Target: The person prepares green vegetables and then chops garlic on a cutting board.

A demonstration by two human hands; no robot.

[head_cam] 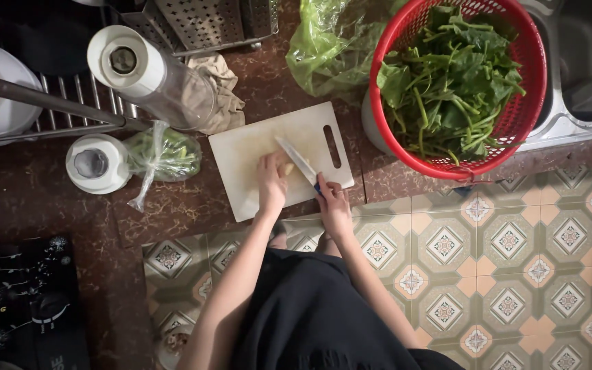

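A white cutting board [241, 147] with a handle slot lies on the dark brown counter. My left hand [271, 183] presses down on a small pale piece of food [288, 168] on the board, mostly hidden by the fingers. My right hand [334, 202] grips the blue handle of a knife [296, 157], whose blade slants across the board right beside the food and my left fingers.
A red basket [523, 103] of leafy greens sits at the counter's right by a steel sink [587, 82]. A green plastic bag [323, 48], a tied bag of greens [166, 156], two jars [97, 163] [149, 75], a cloth and a dish rack [49, 103] stand behind the board. Patterned floor tiles lie below.
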